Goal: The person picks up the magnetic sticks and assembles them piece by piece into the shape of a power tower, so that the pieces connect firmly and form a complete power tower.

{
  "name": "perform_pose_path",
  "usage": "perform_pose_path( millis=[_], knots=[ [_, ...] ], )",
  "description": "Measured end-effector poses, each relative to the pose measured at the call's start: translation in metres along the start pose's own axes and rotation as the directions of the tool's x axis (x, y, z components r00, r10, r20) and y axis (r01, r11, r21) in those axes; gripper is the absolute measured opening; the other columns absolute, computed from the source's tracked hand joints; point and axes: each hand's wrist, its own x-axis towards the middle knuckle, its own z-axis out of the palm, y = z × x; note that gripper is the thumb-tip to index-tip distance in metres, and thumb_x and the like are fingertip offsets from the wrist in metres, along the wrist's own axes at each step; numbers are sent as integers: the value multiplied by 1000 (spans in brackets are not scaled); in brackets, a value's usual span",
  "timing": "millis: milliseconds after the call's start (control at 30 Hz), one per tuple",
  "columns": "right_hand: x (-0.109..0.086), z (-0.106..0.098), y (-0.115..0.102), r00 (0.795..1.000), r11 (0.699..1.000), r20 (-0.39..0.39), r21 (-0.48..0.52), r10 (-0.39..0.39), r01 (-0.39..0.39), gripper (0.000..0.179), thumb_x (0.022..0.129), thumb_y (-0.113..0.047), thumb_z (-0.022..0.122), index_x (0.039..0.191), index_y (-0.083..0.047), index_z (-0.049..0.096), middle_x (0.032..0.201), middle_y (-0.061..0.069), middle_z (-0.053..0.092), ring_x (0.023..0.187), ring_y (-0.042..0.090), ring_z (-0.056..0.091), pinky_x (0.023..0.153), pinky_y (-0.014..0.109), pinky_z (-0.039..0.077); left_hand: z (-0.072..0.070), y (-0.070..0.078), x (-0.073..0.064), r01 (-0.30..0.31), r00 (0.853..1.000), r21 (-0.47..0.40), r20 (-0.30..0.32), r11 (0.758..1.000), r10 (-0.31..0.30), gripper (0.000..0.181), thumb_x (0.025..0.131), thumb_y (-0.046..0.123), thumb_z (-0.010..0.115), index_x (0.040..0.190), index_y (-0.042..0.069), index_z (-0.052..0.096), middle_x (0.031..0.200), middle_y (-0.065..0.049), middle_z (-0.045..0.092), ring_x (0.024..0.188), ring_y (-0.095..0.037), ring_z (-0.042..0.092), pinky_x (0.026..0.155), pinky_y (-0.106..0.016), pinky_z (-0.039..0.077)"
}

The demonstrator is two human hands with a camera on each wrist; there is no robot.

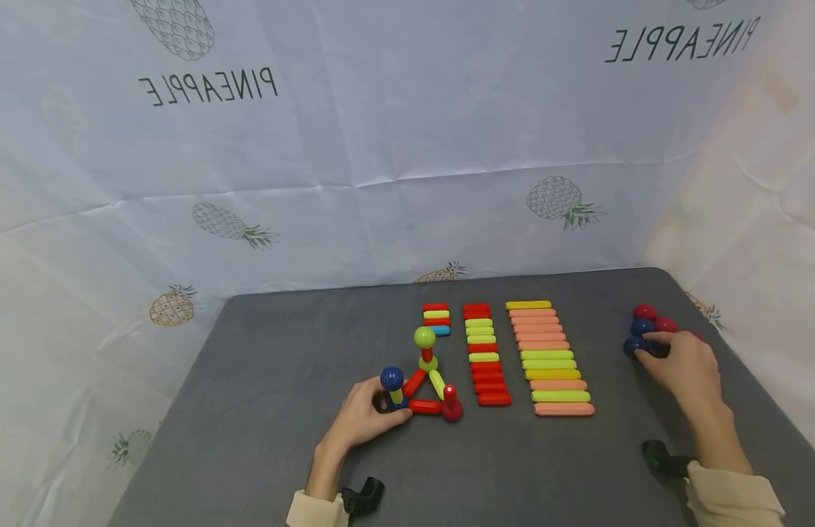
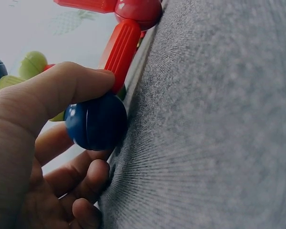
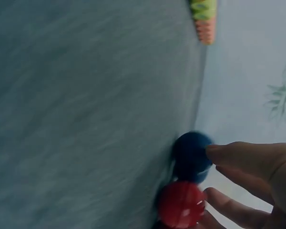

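My left hand pinches the blue corner ball of a triangular frame of balls and rods, its thumb on the red rod that joins it. A red ball and a green ball form the other corners. Short rods stand up from the corners; a blue ball and a green ball top two of them, while the red upright rod has no ball. At the right, my right hand pinches a blue ball in a small cluster; one finger is partly hidden.
Right of the frame lie a row of short red and green rods and a row of longer orange, green and yellow rods. A smaller set of rods lies behind the frame. Red balls sit by the right hand. A pineapple-print cloth hangs behind the grey table.
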Motion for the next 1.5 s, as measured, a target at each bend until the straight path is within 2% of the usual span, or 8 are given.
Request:
perform_pose_path(
  millis=[433,633,733,833,900,1067,1300,1500],
  knots=[
    [-9,-3,20,994,997,86,19,71,-73,51,86,-15,75,123,15,59,125,49,49,107,68,43,81,73,41,0,0,0,-13,1000,-3,-1,1000,13,25,81,35,84,88,18,67,70,8,53,61,-2,47,58,-20,38],
    [-14,-9,11,999,998,13,44,44,-44,43,87,-16,75,115,14,66,110,42,63,98,62,51,73,65,43,-1,0,-1,-10,1000,-4,5,1000,10,26,82,36,84,88,18,66,71,8,54,62,-2,47,58,-20,38],
    [-17,-10,-7,994,995,-96,77,-48,55,39,85,-13,79,113,12,70,101,38,69,86,47,65,71,56,47,-1,0,-1,-9,1000,-5,8,1000,9,26,82,36,83,88,18,66,71,8,54,62,-2,47,58,-20,38],
    [-21,-15,-33,974,978,-180,129,-138,163,38,82,-8,83,114,9,72,104,36,69,82,41,72,69,22,52,-1,-1,-1,-11,1000,-6,7,1000,11,26,82,36,83,88,17,67,71,7,54,62,-2,47,58,-20,38],
    [-23,-18,-50,954,954,-227,182,-194,237,38,81,-6,84,114,7,72,108,35,68,78,16,76,74,5,47,0,-2,-1,-11,1000,-5,7,1000,11,26,82,36,83,89,17,67,71,7,54,62,-2,47,58,-20,38],
    [-31,-23,-91,913,875,-289,308,-289,374,37,80,-3,85,115,3,74,105,24,70,86,-32,47,78,-7,37,0,-1,-1,-18,1000,-2,9,1000,18,26,82,36,83,90,17,68,72,7,55,63,-2,47,58,-20,38],
    [-39,-16,-141,885,795,-283,396,-370,459,37,77,0,87,113,1,76,103,19,73,87,-21,56,80,-3,43,0,-2,0,-30,1000,-9,5,1000,30,28,82,35,84,88,15,66,71,6,54,62,-2,47,57,-20,38],
    [-48,3,-180,849,739,-231,419,-475,527,35,76,-3,88,110,-2,77,99,11,73,81,14,73,76,11,56,-1,-3,0,-30,1000,-13,4,999,30,28,81,35,84,87,14,66,70,5,54,62,-2,46,57,-20,37]
  ],
)
